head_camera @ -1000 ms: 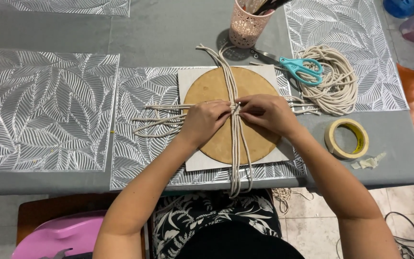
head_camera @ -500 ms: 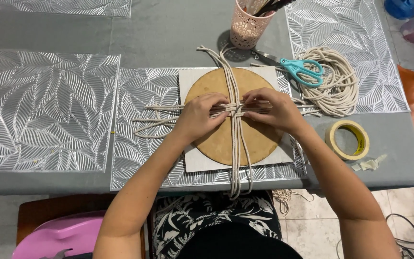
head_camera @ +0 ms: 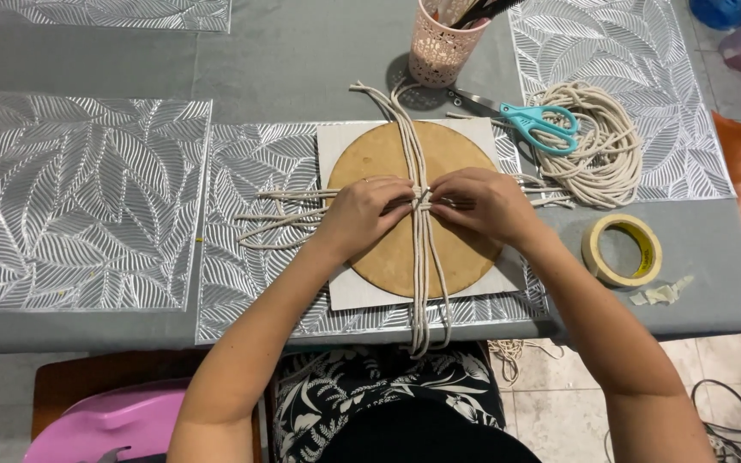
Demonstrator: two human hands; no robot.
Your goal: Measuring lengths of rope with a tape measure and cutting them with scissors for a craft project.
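Hands (head_camera: 426, 206) pinch cords (head_camera: 420, 257); pink cup (head_camera: 441, 51) holds tools.

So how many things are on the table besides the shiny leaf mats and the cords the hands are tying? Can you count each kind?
Round wooden board: 1
White square board: 1
Scissors: 1
Coil of cord: 1
Tape roll: 1
Pink cup: 1
Total: 6
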